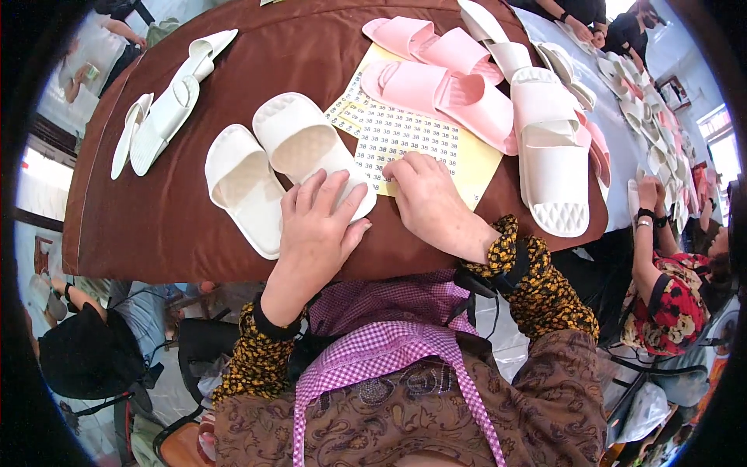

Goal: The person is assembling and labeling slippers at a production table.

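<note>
A pair of white slippers lies side by side in front of me, a left slipper (245, 194) and a right slipper (307, 140). My left hand (315, 222) rests with fingers spread over the heel end of the right slipper. Just to the right, my right hand (432, 198) is over the lower part of a sheet of small printed stickers (405, 136), its fingers bent together. Whatever those fingertips pinch is hidden. The sheet overlaps a yellow backing sheet (478, 167).
More white slippers (167, 117) stand at the left of the brown-clothed table (187, 249). Pink slippers (420, 86) lie beyond the stickers, and a white slipper (552, 156) overlaps others at the right. Co-workers sit at a second table (576, 54) covered with slippers.
</note>
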`<state>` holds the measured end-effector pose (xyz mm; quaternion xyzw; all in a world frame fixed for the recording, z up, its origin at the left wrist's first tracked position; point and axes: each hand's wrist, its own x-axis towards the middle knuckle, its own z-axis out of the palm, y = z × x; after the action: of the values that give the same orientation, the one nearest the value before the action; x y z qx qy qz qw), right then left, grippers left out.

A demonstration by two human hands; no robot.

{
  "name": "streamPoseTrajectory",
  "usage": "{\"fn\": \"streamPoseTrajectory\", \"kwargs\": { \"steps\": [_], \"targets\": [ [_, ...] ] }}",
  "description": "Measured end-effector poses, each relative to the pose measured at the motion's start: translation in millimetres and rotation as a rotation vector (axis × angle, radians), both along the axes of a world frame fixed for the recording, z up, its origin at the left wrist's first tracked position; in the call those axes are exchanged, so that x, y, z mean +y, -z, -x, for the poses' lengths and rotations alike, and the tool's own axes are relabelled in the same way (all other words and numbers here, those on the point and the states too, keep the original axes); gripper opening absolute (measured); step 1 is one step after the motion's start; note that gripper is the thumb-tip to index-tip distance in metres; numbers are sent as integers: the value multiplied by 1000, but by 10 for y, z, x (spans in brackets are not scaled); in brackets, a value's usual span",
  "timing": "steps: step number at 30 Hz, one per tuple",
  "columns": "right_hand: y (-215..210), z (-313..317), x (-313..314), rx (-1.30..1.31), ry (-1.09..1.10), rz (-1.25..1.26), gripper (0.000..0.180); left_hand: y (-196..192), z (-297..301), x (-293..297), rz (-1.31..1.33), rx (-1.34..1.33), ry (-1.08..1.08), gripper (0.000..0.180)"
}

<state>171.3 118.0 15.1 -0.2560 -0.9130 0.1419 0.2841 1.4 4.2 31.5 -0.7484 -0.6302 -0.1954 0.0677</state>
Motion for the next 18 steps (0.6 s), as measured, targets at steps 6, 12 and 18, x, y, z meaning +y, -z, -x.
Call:
{"fn": "streamPoseTrajectory", "kwargs": {
  "steps": [6,12,18],
  "targets": [
    [-43,0,6,-12,15,0,19,-11,-4,7,-6,-17,-1,51],
    [-72,-18,9,2,-3,97,16,-11,-14,6,-21,-6,-7,50],
    [-41,-21,-5,92,17,102,16,-21,-24,6,-17,-6,-9,50]
  ]
}}
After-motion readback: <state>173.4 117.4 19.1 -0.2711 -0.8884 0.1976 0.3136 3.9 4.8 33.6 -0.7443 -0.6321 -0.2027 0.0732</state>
